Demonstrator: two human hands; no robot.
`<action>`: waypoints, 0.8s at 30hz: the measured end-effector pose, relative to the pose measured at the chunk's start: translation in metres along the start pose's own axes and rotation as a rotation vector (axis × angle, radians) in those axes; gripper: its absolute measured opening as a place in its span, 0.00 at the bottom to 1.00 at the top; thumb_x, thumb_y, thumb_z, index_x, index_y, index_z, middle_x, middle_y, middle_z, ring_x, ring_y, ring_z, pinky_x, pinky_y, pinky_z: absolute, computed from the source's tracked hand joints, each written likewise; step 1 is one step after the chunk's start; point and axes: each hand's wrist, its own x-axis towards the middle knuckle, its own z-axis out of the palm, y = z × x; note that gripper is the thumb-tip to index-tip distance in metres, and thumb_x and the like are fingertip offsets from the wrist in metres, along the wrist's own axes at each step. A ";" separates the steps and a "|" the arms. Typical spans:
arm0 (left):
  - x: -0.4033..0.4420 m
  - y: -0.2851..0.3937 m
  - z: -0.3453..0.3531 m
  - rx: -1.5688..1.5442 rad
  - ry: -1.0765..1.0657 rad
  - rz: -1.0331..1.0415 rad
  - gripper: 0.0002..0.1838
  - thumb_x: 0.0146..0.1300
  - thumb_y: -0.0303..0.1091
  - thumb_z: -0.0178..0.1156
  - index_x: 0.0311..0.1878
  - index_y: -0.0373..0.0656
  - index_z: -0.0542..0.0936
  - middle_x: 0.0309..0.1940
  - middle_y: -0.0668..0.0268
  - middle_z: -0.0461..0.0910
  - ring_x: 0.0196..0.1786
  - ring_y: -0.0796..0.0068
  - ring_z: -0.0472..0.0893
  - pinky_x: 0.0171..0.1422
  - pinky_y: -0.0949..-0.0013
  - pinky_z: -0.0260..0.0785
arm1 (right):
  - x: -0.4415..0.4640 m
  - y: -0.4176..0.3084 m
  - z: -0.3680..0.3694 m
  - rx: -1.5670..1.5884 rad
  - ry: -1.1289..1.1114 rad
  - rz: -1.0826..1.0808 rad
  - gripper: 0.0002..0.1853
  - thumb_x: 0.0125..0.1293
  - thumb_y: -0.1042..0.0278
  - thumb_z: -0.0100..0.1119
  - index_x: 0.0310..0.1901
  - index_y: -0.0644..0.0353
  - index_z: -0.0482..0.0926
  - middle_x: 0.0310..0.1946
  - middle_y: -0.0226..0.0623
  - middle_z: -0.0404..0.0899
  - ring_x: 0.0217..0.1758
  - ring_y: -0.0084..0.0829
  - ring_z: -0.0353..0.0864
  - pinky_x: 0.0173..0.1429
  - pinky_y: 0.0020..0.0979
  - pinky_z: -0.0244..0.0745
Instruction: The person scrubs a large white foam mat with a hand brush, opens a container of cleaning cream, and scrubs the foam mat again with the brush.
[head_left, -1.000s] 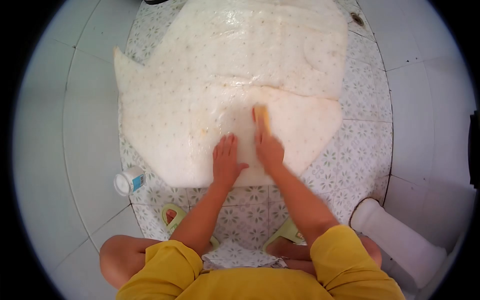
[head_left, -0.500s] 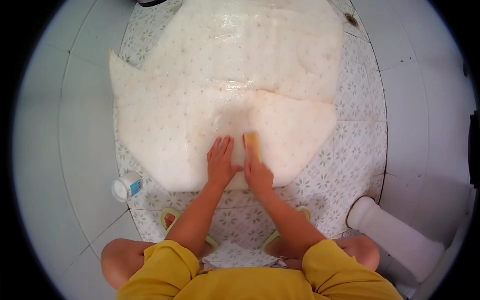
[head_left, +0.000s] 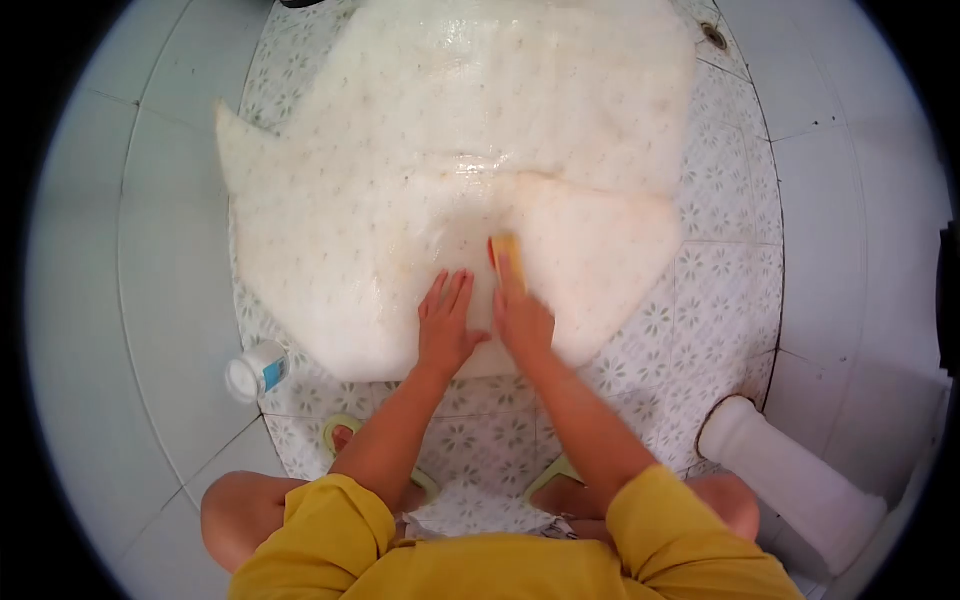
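Note:
A large cream-white mat (head_left: 330, 200), wet and shiny in places and dotted with small marks, lies spread over the floor. My left hand (head_left: 448, 322) presses flat on its near part, fingers stretched out and thumb apart. Just to the right, my right hand (head_left: 524, 318) is closed around a scrub brush (head_left: 508, 262) with a yellowish back and a red strip along its left side. The brush rests on the mat, pointing away from me; its bristles are hard to make out. A folded or overlapping flap of the mat lies to the right of the brush.
A white jar (head_left: 258, 372) with a blue label lies on its side at the left. Patterned floor tiles (head_left: 720, 300) surround the mat. A white pedestal (head_left: 790, 485) stands at the lower right, and a floor drain (head_left: 714, 37) sits at the upper right. Tiled walls rise on both sides.
My right hand has pushed the brush a short way forward over the mat. My left hand stays in nearly the same place.

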 end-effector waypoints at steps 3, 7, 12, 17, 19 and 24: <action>0.006 0.000 0.001 0.026 0.006 0.000 0.56 0.34 0.39 0.78 0.71 0.45 0.61 0.71 0.65 0.61 0.75 0.60 0.55 0.70 0.54 0.52 | 0.081 -0.015 -0.016 -0.059 0.040 0.030 0.33 0.65 0.58 0.55 0.71 0.36 0.58 0.20 0.45 0.79 0.21 0.46 0.80 0.26 0.48 0.75; 0.010 -0.001 0.003 0.019 0.034 0.019 0.56 0.33 0.41 0.79 0.71 0.45 0.62 0.71 0.65 0.61 0.75 0.58 0.54 0.68 0.53 0.54 | 0.018 -0.007 -0.003 0.055 0.036 0.018 0.33 0.65 0.58 0.55 0.72 0.34 0.57 0.21 0.46 0.79 0.22 0.48 0.79 0.28 0.47 0.75; 0.010 -0.002 0.000 0.022 0.013 0.023 0.57 0.33 0.43 0.78 0.71 0.45 0.62 0.71 0.65 0.61 0.75 0.59 0.55 0.68 0.54 0.54 | -0.059 0.005 -0.009 0.067 -0.043 0.048 0.34 0.64 0.59 0.55 0.72 0.36 0.57 0.20 0.47 0.79 0.21 0.49 0.79 0.29 0.46 0.75; 0.008 -0.003 0.000 0.043 0.012 0.034 0.55 0.35 0.43 0.78 0.71 0.45 0.62 0.71 0.65 0.62 0.75 0.61 0.54 0.70 0.55 0.53 | -0.046 0.026 -0.015 0.191 0.103 0.064 0.37 0.62 0.61 0.59 0.72 0.39 0.58 0.19 0.47 0.78 0.21 0.49 0.78 0.30 0.44 0.74; 0.007 -0.003 0.001 0.044 0.001 0.036 0.55 0.35 0.44 0.77 0.71 0.44 0.62 0.71 0.64 0.62 0.75 0.60 0.55 0.71 0.55 0.53 | -0.045 0.031 -0.020 0.155 0.056 0.086 0.37 0.62 0.60 0.58 0.73 0.45 0.57 0.18 0.47 0.77 0.21 0.50 0.77 0.28 0.46 0.73; 0.007 -0.005 -0.004 0.079 0.012 0.075 0.49 0.41 0.42 0.75 0.69 0.43 0.63 0.71 0.62 0.61 0.73 0.58 0.57 0.70 0.55 0.54 | -0.035 0.032 -0.032 0.119 -0.041 0.104 0.36 0.63 0.59 0.58 0.73 0.36 0.56 0.25 0.48 0.79 0.28 0.50 0.80 0.35 0.47 0.75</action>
